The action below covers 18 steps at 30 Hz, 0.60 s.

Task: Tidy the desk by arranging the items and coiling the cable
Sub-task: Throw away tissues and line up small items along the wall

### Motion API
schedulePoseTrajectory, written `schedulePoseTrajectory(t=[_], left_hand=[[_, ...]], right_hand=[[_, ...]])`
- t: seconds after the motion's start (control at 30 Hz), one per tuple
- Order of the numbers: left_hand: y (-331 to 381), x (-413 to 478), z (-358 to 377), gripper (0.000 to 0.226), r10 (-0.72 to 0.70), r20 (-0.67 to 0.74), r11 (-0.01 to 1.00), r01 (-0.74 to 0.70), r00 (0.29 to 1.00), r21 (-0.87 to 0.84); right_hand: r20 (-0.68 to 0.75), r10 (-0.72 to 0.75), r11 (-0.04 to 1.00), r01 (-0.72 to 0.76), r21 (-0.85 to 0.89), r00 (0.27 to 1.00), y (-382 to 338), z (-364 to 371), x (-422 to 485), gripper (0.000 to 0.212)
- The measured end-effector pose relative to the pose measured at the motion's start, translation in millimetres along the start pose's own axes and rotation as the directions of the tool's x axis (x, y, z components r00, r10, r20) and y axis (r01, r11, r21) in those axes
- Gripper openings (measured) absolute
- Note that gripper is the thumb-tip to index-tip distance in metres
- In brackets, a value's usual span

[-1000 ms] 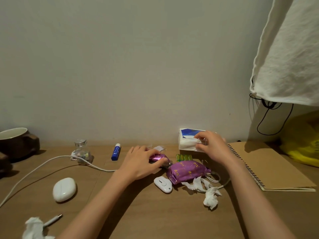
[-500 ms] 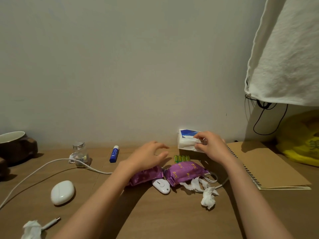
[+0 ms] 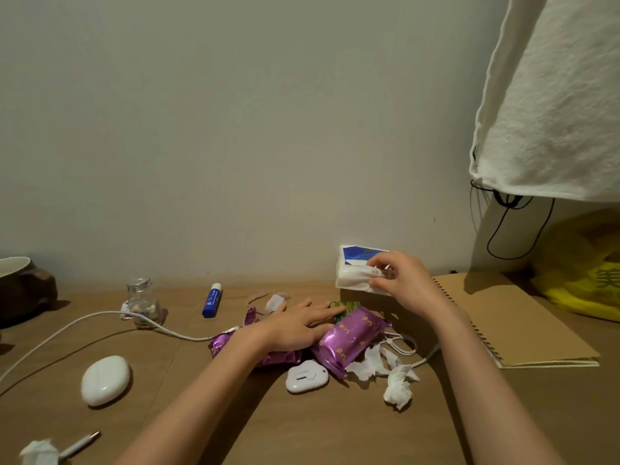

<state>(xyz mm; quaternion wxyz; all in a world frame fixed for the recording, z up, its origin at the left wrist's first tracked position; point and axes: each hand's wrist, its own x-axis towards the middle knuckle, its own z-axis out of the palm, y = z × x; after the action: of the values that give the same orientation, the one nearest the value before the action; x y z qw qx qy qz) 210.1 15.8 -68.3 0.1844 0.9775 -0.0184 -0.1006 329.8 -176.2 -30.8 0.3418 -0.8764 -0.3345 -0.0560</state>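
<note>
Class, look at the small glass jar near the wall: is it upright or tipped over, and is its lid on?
Upright, lid on. The glass jar stands on its base on the desk, silver cap on top.

Not much legible here tbh. The purple packet [image 3: 350, 335] has small yellow characters printed on it, too blurry to read. The yellow plastic bag [image 3: 583, 263] shows one big green character, partly cut off. The blue tube [image 3: 212, 301] has white lettering, unreadable.
</note>
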Motion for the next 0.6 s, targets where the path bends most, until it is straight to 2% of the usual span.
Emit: schedulePoseTrajectory(t=[0.13,0.27,0.6], left_hand=[[-1.9,-17.5,4.9,0.046,-0.001,-0.024,0.999,0.000,1.000,-0.053],[-1.6,-31.7,8.5,0.044,0.005,-0.035,1.000,-0.006,0.999,-0.030],[3.5,-58.9,8.1,0.040,-0.003,-0.066,0.999,0.000,0.998,-0.046]], right_hand=[[0.022,-0.072,0.997,0.073,-0.014,0.997,-18.3,11.7,4.8,0.026],[0.048,-0.147,0.987,0.150,-0.056,0.988,-37.9,26.6,10.6,0.026],[0.145,-0.121,0.981,0.141,-0.136,0.982,-56.2,64.1,19.5,0.026]])
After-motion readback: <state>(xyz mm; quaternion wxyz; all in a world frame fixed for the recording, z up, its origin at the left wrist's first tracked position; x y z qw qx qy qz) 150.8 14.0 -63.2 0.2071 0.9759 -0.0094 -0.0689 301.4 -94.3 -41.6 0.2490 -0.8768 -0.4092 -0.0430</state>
